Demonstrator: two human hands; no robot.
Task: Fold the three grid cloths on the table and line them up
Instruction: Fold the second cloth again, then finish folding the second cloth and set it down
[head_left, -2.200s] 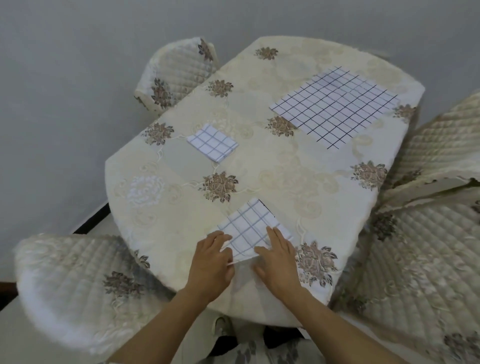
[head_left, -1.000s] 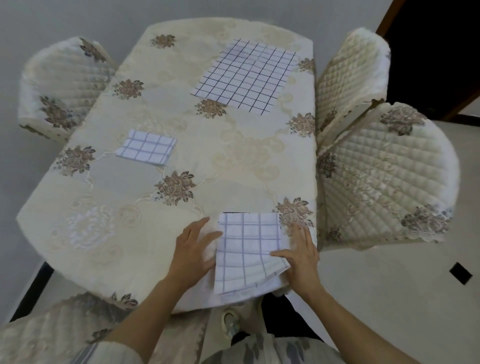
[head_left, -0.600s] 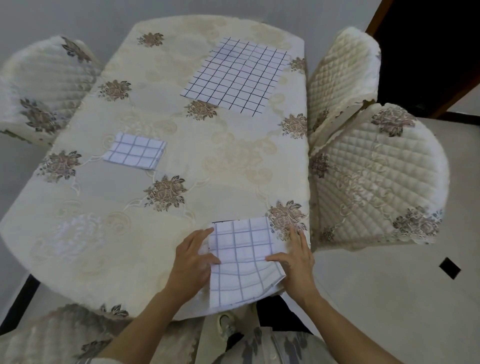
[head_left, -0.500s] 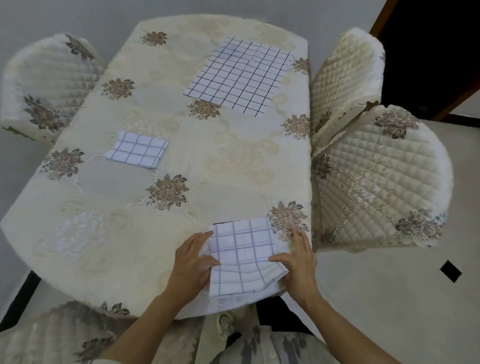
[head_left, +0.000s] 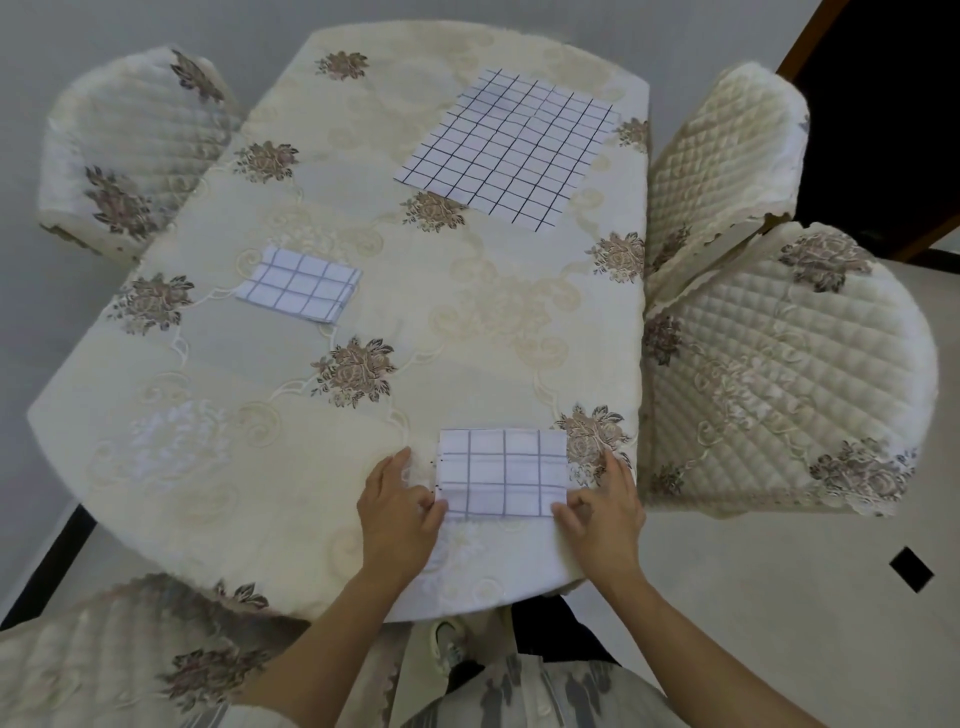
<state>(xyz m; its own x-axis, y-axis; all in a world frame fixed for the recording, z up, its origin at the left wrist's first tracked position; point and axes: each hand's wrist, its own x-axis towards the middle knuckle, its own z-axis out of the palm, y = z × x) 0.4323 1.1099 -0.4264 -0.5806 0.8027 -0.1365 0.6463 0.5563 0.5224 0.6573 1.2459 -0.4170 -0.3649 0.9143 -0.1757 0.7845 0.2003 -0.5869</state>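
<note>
A folded white cloth with a violet grid (head_left: 501, 473) lies flat near the table's front edge. My left hand (head_left: 397, 512) pinches its near left corner, thumb on top. My right hand (head_left: 605, 512) pinches its near right corner the same way. A second, smaller folded grid cloth (head_left: 298, 283) lies to the left at mid-table. A large grid cloth with dark lines (head_left: 511, 148) lies spread flat at the far right.
The table (head_left: 467, 338) wears a cream floral cover. Quilted chairs stand at the far left (head_left: 135, 150), far right (head_left: 727, 150), right (head_left: 789, 374) and near left (head_left: 104, 649). A dark doorway is at the top right.
The near half of the cloth that hung over the table edge has been folded up, making a shorter rectangle. Both hands moved to its near corners.
</note>
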